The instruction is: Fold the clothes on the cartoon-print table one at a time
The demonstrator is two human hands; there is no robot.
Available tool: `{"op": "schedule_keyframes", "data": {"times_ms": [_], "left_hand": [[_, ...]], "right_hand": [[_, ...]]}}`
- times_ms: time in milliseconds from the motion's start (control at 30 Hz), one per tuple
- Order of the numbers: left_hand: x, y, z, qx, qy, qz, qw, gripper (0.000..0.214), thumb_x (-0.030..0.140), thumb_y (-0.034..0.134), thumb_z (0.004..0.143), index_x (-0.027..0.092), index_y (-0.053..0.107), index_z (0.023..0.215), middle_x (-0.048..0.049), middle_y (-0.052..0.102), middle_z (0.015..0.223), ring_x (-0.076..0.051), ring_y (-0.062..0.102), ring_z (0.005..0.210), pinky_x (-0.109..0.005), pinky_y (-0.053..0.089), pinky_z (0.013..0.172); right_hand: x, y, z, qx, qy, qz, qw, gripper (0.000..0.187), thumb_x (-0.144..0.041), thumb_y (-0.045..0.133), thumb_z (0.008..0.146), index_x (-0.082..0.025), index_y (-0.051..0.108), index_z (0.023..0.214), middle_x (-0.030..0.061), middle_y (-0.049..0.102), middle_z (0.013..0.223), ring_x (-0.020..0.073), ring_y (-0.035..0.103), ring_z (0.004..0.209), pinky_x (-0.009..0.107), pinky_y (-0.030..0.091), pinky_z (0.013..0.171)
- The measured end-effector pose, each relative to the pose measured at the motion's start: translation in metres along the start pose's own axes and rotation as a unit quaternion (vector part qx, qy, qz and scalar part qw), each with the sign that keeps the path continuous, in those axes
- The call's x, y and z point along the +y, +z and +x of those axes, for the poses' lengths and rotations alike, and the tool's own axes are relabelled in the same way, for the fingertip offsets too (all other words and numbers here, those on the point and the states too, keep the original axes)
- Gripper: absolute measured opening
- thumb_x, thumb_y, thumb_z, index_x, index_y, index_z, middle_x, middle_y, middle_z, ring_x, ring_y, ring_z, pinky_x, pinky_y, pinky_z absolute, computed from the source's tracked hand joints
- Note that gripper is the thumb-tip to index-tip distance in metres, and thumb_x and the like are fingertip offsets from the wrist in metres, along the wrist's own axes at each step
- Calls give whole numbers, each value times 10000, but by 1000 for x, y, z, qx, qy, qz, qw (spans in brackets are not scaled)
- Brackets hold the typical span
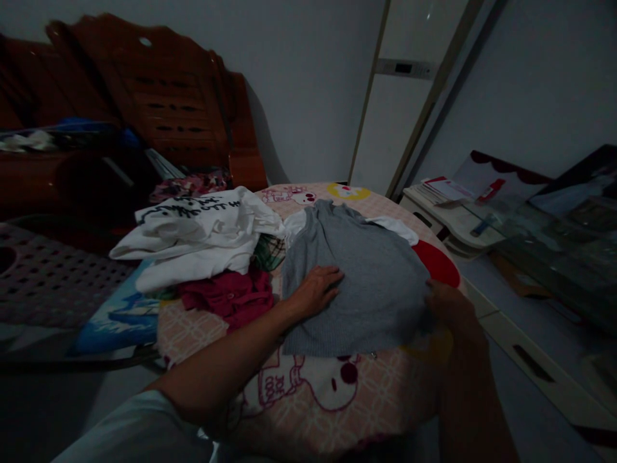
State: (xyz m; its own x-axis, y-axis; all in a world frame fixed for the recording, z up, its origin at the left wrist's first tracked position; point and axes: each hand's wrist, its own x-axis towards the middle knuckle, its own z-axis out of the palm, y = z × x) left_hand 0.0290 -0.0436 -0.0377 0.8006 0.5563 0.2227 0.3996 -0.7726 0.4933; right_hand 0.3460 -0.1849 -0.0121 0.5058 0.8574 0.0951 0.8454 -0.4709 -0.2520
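Note:
A grey knit top [357, 276] with white sleeve-like parts at its upper corners is spread on a round table with a patterned pink cover [385, 399]. My left hand [315, 291] lies flat on the left half of the top, fingers stretched out. At the garment's right edge, my right hand [450, 305] is closed on the cloth; it is dim and somewhat blurred. Left of the top, white clothing with black lettering [202, 238] is heaped over a crimson garment [231, 296]. A bit of green plaid cloth [270, 252] shows between the heap and the top.
Behind the heap stands a carved wooden chair [168, 96]. A blue printed bag or cushion [125, 315] is by the table's left side. To the right are a low cabinet [520, 360] with a glass top and papers [443, 190]. A tall white unit [400, 116] stands at the back.

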Motion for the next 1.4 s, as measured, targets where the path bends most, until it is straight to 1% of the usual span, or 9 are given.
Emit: {"op": "schedule_keyframes", "data": {"times_ms": [133, 300, 433, 567, 700, 933, 1067, 1200, 1400], "left_hand": [[1, 0, 0, -13, -3, 34, 999, 487, 297, 538, 936, 176, 502, 1406, -169, 452, 1489, -299, 400, 1395, -553, 275, 1155], [3, 0, -1, -22, -25, 54, 998, 521, 313, 555, 921, 186, 486, 1421, -163, 426, 1509, -312, 372, 1412, -561, 249, 1168], [8, -1, 3, -11, -1, 34, 999, 497, 297, 536, 922, 166, 504, 1400, -170, 425, 1508, -281, 389, 1406, -492, 311, 1157], [14, -2, 12, -44, 18, 46, 998, 522, 309, 530, 921, 163, 474, 1419, -164, 422, 1512, -284, 403, 1396, -463, 341, 1142], [2, -5, 27, -95, -27, 96, 990, 665, 411, 545, 909, 178, 349, 1501, -167, 332, 1566, -366, 314, 1435, -609, 260, 1144], [-50, -24, 74, -59, -126, 159, 978, 642, 367, 567, 889, 112, 399, 1454, -191, 380, 1531, -307, 358, 1423, -445, 322, 1153], [-74, -42, 86, 35, -185, 168, 968, 459, 203, 520, 889, 130, 525, 1342, -152, 538, 1407, -248, 499, 1311, -340, 388, 1097], [-102, -69, 81, 146, -299, 200, 922, 376, 171, 460, 908, 109, 585, 1257, -164, 613, 1282, -255, 564, 1209, -344, 408, 1059], [-123, -87, 76, 125, -392, 150, 899, 251, 278, 594, 857, 132, 679, 1042, -158, 691, 1121, -286, 626, 1107, -332, 477, 915]], "right_hand": [[5, 5, -8, 33, 9, -91, 995, 426, -219, 568, 791, -177, 654, 1206, 142, 705, 1118, 275, 652, 1025, 362, 491, 862], [2, -32, 0, -2, 110, -148, 983, 265, -233, 586, 778, -181, 729, 995, 158, 720, 1016, 308, 682, 917, 386, 502, 724], [-37, -43, 10, 9, 26, -122, 992, 339, -333, 533, 890, -153, 689, 1131, 186, 711, 1077, 335, 671, 996, 439, 505, 807], [-95, -19, 34, -17, -210, -24, 977, 372, -290, 479, 944, -132, 641, 1240, 159, 682, 1203, 267, 629, 1127, 383, 449, 993], [-130, 24, 68, -87, -313, 24, 945, 390, -256, 469, 951, -122, 622, 1284, 148, 640, 1301, 233, 584, 1215, 350, 404, 1072], [-128, 84, 90, -13, -264, 11, 964, 474, -305, 433, 973, -154, 510, 1416, 120, 461, 1503, 256, 384, 1412, 429, 276, 1173], [-121, 93, 91, -11, -253, 21, 967, 507, -339, 413, 980, -160, 465, 1452, 115, 442, 1517, 252, 369, 1421, 429, 263, 1177], [-120, 96, 94, -9, -254, 31, 967, 496, -363, 403, 979, -187, 492, 1433, 97, 454, 1512, 249, 380, 1414, 437, 275, 1171], [-118, 98, 95, -5, -258, 40, 965, 497, -365, 398, 977, -164, 513, 1417, 108, 470, 1499, 253, 382, 1411, 435, 268, 1174]]}}
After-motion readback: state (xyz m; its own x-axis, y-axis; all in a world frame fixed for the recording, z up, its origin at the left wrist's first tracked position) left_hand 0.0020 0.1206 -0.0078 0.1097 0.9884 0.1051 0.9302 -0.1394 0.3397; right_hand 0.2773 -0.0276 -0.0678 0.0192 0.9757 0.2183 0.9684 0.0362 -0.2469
